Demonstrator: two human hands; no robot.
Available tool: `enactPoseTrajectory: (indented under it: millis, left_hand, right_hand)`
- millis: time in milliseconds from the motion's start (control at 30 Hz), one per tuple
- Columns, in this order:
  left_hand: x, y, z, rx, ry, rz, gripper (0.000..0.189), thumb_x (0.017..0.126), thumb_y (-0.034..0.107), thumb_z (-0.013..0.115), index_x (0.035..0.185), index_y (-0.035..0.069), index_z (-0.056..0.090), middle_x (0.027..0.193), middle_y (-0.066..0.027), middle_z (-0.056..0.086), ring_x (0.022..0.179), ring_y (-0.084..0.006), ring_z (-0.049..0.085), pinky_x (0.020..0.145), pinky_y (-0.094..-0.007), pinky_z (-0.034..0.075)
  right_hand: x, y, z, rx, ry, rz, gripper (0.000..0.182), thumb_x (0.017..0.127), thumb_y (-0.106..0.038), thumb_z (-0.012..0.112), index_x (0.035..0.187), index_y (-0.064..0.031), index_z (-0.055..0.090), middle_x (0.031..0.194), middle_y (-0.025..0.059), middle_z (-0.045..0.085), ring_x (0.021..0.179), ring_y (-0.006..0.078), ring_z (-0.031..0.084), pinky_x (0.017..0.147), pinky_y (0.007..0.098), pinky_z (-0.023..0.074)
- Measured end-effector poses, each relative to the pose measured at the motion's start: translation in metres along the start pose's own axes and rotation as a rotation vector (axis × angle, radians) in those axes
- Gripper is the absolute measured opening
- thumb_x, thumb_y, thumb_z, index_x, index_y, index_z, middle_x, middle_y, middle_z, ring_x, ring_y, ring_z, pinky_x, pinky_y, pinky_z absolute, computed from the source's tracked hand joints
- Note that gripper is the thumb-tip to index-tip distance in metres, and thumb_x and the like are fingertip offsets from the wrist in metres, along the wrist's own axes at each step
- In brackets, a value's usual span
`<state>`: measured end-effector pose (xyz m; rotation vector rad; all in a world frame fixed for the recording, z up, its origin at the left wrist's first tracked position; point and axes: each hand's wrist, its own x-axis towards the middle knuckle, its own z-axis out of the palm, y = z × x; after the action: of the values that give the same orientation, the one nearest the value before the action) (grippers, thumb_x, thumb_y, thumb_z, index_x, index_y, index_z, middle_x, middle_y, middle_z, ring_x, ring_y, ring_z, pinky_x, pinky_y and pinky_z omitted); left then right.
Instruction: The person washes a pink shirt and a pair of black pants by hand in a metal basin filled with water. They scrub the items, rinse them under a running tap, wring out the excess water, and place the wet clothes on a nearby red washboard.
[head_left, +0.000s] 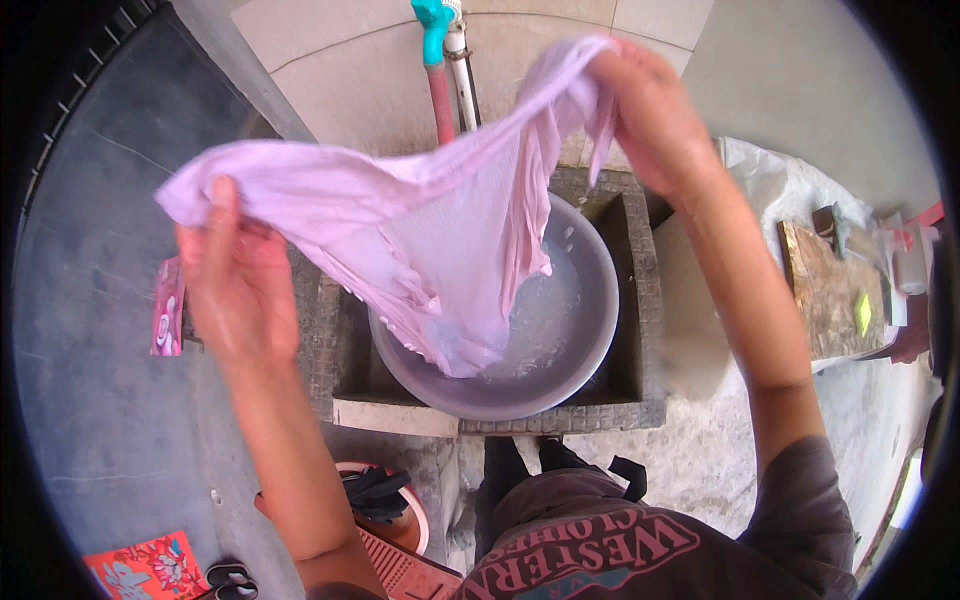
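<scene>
A wet pink garment (457, 210) of thin cloth is stretched between both my hands. Its left end is pinched by my left hand (240, 285), thumb on top. My right hand (652, 112) grips the other end, higher up and farther away. The middle of the cloth sags into a grey metal basin (592, 330), its lower edge down at the water. Bubbly, cloudy water (536, 337) shows in the basin to the right of the cloth. Around the basin is a tiled sink (649, 315) with a dark inside. The garment hides the basin's far left part.
Behind the sink rise a red pipe with a teal fitting (433, 45) and a white pipe (459, 67). A pink packet (167, 307) lies left. At right stands a covered table with a wooden board (825, 292). Below left are a bucket with dark cloth (416, 517) and a plastic stool (405, 570).
</scene>
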<state>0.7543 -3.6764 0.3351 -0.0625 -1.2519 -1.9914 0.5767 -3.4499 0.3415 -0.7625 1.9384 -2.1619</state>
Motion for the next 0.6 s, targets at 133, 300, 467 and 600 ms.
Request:
enactPoseTrajectory:
  millis: [133, 300, 467, 600]
  left_hand:
    - [0.026, 0.03, -0.004, -0.169, -0.096, 0.084, 0.018, 0.091, 0.006, 0.049, 0.108, 0.001, 0.051, 0.107, -0.0101, 0.059, 0.1, -0.0177, 0.055, 0.093, -0.0339, 0.04]
    - [0.006, -0.022, -0.026, -0.127, -0.15, 0.003, 0.016, 0.09, 0.009, 0.051, 0.104, 0.002, 0.051, 0.087, -0.0063, 0.057, 0.082, -0.0163, 0.055, 0.085, -0.034, 0.043]
    - [-0.083, -0.219, -0.114, 0.558, 0.087, -0.513, 0.018, 0.083, 0.012, 0.059, 0.099, 0.005, 0.055, 0.087, -0.0032, 0.058, 0.079, -0.0116, 0.055, 0.069, -0.0272, 0.045]
    - [-0.173, -0.324, -0.153, 1.279, -0.317, -0.645, 0.04, 0.073, 0.023, 0.064, 0.106, 0.005, 0.055, 0.085, -0.013, 0.063, 0.083, -0.0307, 0.061, 0.076, -0.0418, 0.046]
  right_hand:
    - [0.004, -0.059, 0.021, 0.255, 0.082, -0.087, 0.021, 0.09, -0.018, 0.048, 0.082, -0.0021, 0.059, 0.075, 0.0063, 0.058, 0.071, 0.0145, 0.057, 0.063, 0.0279, 0.0467]
    - [-0.02, 0.025, 0.004, 0.016, 0.262, -0.244, 0.02, 0.083, -0.016, 0.05, 0.094, -0.0061, 0.063, 0.074, -0.001, 0.06, 0.06, 0.0042, 0.05, 0.048, 0.0189, 0.0379]
    - [-0.081, 0.236, -0.023, -0.439, 0.009, 0.014, 0.024, 0.072, 0.002, 0.047, 0.086, -0.0061, 0.065, 0.091, 0.008, 0.06, 0.086, 0.0223, 0.055, 0.083, 0.0311, 0.0421]
    - [-0.157, 0.372, -0.013, -1.175, -0.405, 0.424, 0.02, 0.069, -0.01, 0.056, 0.084, -0.0152, 0.068, 0.098, 0.005, 0.061, 0.103, 0.0246, 0.05, 0.089, 0.0452, 0.0375]
